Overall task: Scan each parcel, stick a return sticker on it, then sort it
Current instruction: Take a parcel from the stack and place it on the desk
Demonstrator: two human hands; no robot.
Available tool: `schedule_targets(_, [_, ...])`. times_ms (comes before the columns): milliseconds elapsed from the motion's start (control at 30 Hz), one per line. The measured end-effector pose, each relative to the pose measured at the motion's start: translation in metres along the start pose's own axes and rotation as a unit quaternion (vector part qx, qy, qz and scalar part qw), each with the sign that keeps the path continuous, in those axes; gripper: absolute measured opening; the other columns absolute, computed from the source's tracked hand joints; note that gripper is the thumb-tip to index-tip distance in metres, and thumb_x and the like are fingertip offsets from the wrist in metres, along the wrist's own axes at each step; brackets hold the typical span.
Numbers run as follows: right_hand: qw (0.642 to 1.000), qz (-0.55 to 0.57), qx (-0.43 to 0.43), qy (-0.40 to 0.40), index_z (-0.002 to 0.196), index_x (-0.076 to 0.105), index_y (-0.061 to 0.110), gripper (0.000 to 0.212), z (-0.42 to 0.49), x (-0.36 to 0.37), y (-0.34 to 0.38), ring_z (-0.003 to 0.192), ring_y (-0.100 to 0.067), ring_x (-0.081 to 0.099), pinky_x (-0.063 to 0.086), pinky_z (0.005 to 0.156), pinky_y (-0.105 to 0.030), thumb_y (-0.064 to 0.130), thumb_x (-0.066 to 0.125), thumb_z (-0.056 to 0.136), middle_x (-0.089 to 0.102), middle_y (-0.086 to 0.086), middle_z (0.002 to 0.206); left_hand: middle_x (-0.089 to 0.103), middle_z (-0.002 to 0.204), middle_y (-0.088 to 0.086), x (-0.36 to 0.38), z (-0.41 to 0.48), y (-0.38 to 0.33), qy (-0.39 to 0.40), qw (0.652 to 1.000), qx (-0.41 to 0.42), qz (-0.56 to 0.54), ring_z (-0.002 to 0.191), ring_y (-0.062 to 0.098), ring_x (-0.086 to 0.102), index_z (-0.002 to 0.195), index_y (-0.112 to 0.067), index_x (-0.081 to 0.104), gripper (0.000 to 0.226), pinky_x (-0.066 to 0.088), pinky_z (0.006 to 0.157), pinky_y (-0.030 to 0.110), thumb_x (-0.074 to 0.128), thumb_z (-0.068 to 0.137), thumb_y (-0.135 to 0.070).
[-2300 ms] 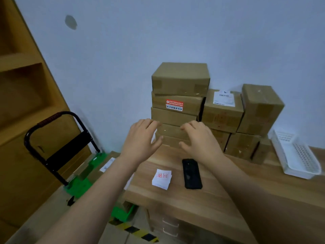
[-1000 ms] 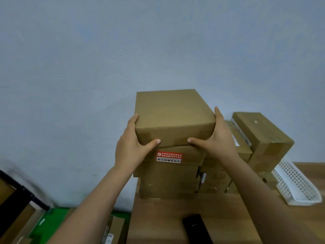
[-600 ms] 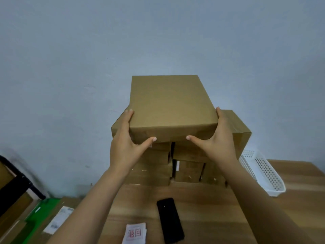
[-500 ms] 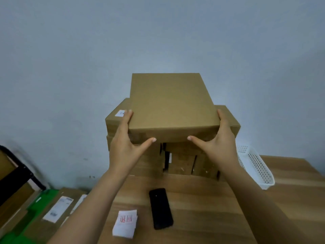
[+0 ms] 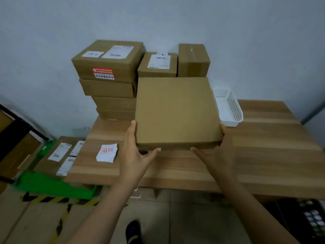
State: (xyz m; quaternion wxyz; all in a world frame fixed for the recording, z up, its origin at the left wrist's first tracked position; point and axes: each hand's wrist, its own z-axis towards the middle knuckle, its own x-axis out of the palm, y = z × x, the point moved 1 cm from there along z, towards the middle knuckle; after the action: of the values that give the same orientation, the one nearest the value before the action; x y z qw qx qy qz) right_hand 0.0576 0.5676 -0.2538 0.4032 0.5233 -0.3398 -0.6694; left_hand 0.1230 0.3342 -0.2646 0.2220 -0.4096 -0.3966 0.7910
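Left fingers [image 5: 131, 132] run straight up the left side of the flat brown parcel [image 5: 175, 111], thumb tucked under its near edge. Right fingers are mostly hidden behind the far side, thumb along the front. So the left hand [image 5: 134, 155] and right hand [image 5: 217, 155] grip it between them, low over the wooden table [image 5: 267, 148]; touching down or just clear, hard to say. A pile of return stickers [image 5: 107, 153] lies just left, with stacked boxes [image 5: 109, 81] and a white basket [image 5: 228, 108] behind.
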Motion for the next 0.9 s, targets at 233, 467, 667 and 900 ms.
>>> schedule_targets(233, [0.997,-0.053,0.052,0.018,0.148,0.026,0.011,0.114,-0.041,-0.006,-0.079,0.134,-0.013,0.037,0.03,0.111,-0.025,0.027,0.093,0.058,0.04,-0.003,0.146,0.026,0.153,-0.003,0.049,-0.056,0.032,0.082,0.994,-0.058,0.047,0.138,0.008,0.026,0.153,-0.018,0.016,0.112,0.025,0.11,0.021,0.087,0.067,-0.03])
schedule_targets(467, [0.989,-0.072,0.114,0.056,0.15,0.022,0.009,0.113,-0.071,-0.005,-0.134,0.136,-0.02,0.037,0.034,0.112,-0.035,0.028,0.091,0.062,0.038,-0.006,0.148,0.019,0.158,0.007,0.088,-0.092,0.062,0.168,0.976,-0.067,0.122,0.144,0.019,0.02,0.153,-0.015,0.013,0.108,0.02,0.11,0.022,0.083,0.072,-0.031])
schedule_targets(667, [0.988,-0.069,0.13,0.056,0.15,0.021,0.009,0.109,-0.071,-0.006,-0.158,0.137,-0.02,0.035,0.03,0.11,-0.025,0.025,0.089,0.066,0.036,-0.007,0.15,0.017,0.158,0.007,0.105,-0.091,0.07,0.202,0.966,-0.082,0.142,0.144,0.021,0.021,0.153,-0.015,0.015,0.102,0.023,0.109,0.024,0.081,0.076,-0.028])
schedule_targets(900, [0.98,-0.012,0.193,0.053,0.152,0.024,0.012,0.108,-0.067,-0.019,-0.179,0.14,-0.013,0.03,0.029,0.115,-0.033,0.024,0.089,0.066,0.031,-0.001,0.155,0.017,0.158,0.007,0.122,-0.084,0.063,0.246,0.952,-0.098,0.155,0.143,0.023,0.023,0.153,-0.014,0.013,0.1,0.033,0.111,0.037,0.076,0.079,-0.038])
